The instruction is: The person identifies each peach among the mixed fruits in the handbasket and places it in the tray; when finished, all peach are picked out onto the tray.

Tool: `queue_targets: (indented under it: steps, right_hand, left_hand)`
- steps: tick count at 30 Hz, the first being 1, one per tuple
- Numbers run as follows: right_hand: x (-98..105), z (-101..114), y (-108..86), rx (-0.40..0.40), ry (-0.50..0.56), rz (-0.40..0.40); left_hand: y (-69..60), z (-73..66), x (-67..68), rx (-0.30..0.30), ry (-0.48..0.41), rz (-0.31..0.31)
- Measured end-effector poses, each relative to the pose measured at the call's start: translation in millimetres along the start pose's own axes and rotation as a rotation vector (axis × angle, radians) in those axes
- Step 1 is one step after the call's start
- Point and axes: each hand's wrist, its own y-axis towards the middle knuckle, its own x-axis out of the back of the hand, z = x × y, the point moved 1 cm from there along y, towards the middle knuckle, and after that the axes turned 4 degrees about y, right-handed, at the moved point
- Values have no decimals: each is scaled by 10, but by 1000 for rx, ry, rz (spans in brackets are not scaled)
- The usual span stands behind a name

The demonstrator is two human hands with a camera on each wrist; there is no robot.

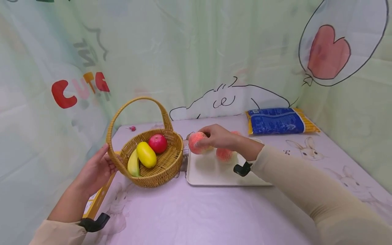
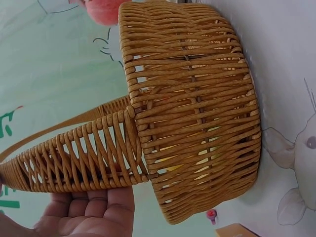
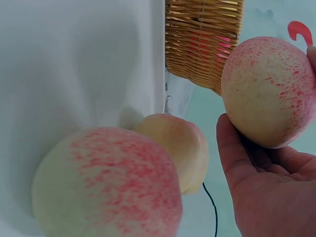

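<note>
My left hand holds the upright handle of a wicker basket, its thumb and fingers on either side of the handle. Inside the basket lie a banana, a yellow mango-like fruit and a round red fruit. My right hand grips a pink-speckled peach, raised over the left part of a white tray, close to the basket's rim. On the tray, below that hand, rest more peaches, a large near one and a paler one; the wrist partly hides them in the head view.
A blue and yellow packet lies at the back right of the table. A small red lollipop-like item sits behind the basket. Along the left edge, a yellow box is partly hidden by the left arm. Printed curtains surround the table.
</note>
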Motion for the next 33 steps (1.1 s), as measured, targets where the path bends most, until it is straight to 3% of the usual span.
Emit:
queue_targets:
  steps: [7,18,23,33]
  right_hand:
    - [-150,-33,-52,17,-116,34]
    - [-357,-68,-80,4,-266,54]
    - [-411,-92,-106,53,-359,69]
    - [-392,-106,-134,88,-364,55]
  left_hand:
    - [-53,19,47,22,6,-10]
    - [-83,42,70,6,-47,27]
    - [-62,41,45,-1,-34,29]
    - [-1,26,-6,-40,-43,77]
